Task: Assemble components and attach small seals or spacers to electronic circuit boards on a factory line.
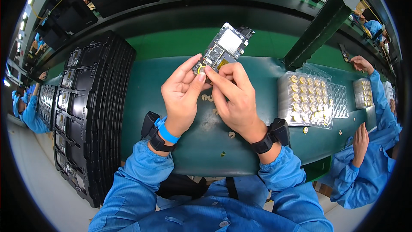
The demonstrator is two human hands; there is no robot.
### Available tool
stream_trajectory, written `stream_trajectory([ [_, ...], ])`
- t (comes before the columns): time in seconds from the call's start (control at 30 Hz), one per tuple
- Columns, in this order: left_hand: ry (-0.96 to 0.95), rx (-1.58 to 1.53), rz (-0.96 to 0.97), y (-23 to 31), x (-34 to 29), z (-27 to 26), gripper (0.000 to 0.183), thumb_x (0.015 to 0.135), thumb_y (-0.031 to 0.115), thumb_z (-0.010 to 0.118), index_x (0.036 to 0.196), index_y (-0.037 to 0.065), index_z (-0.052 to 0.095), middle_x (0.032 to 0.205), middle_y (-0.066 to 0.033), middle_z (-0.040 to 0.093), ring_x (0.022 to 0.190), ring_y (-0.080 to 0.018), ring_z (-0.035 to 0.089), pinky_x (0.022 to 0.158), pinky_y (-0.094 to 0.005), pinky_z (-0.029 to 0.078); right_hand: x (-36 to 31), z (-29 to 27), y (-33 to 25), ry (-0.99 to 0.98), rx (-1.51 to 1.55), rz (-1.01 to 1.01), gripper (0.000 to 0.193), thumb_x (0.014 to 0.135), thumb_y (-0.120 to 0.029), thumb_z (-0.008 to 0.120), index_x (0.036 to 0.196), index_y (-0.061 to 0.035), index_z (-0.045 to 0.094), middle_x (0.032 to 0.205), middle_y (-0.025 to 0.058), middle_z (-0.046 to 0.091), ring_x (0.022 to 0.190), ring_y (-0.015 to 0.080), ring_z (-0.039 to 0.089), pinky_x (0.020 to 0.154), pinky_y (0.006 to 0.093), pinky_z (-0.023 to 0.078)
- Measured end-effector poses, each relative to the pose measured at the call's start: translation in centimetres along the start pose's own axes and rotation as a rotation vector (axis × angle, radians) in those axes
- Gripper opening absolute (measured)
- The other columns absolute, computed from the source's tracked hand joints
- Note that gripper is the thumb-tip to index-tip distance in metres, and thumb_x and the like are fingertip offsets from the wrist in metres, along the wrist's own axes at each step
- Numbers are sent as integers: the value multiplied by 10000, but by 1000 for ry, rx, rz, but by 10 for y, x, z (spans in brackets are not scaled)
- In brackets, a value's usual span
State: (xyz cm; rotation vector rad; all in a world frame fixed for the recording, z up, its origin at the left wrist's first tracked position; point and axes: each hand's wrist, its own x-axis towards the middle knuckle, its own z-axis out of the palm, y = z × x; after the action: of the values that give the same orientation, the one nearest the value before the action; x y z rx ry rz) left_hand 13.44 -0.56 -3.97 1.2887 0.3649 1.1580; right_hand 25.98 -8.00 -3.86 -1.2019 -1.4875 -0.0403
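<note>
A populated circuit board [214,54] with a pale square shield is held up at a tilt over the green work mat. My left hand [182,90] grips its lower left end between thumb and fingers. Closed in a pinch, my right hand [234,94] has its fingertips at the same lower end, with curled fingers against the board's right side. Between the two hands' fingertips shows a small yellow-edged part [201,67] at the board's end; the fingers partly cover it. Amber tape [223,63] lies on the board near my right fingers.
Stacked black trays [92,116] holding boards rise at the left. Stacked clear trays [302,99] of round yellow-edged cells stand to the right, beside a green post [317,30]. Small pale scraps [231,134] lie on the green mat [193,150]. A co-worker's hand [360,144] is at far right.
</note>
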Motion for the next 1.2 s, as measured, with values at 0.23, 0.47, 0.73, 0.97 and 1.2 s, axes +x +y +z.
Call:
stream_trajectory([
  [0.23,0,-45,-28,0,0,-3,412,1061,1,566,1446,-129,499,1239,-227,702,1074,-240,731,914,-342,641,2,-2,-3,-3,31,10,406,852,146,662,1243,46,708,1019,126,556,808,236,631,714,339,533],
  [0.47,26,-18,-15,-2,-1,-6,397,1070,24,566,1432,-129,510,1186,-216,720,1029,-229,739,884,-334,643,1,1,-5,-6,79,13,371,854,138,655,1218,76,696,998,120,544,783,222,608,680,346,512],
  [0.73,17,-16,-25,-6,0,-10,388,1072,29,563,1422,-131,514,1184,-216,724,1034,-228,738,884,-329,640,-1,4,0,-14,66,16,362,845,116,664,1203,79,698,1002,129,546,789,246,611,685,359,518],
  [0.97,42,-42,-44,-9,0,-9,391,1072,30,560,1424,-132,508,1202,-227,721,1052,-232,735,884,-330,640,-1,3,1,-28,34,18,364,831,110,670,1192,80,699,1006,133,548,825,262,618,711,380,533],
  [1.2,46,-48,-22,-9,3,-7,378,1063,7,566,1412,-126,515,1212,-234,719,1058,-239,736,892,-345,644,-2,6,4,-3,54,10,399,834,108,669,1231,71,692,1038,134,552,850,266,621,738,379,539],
])
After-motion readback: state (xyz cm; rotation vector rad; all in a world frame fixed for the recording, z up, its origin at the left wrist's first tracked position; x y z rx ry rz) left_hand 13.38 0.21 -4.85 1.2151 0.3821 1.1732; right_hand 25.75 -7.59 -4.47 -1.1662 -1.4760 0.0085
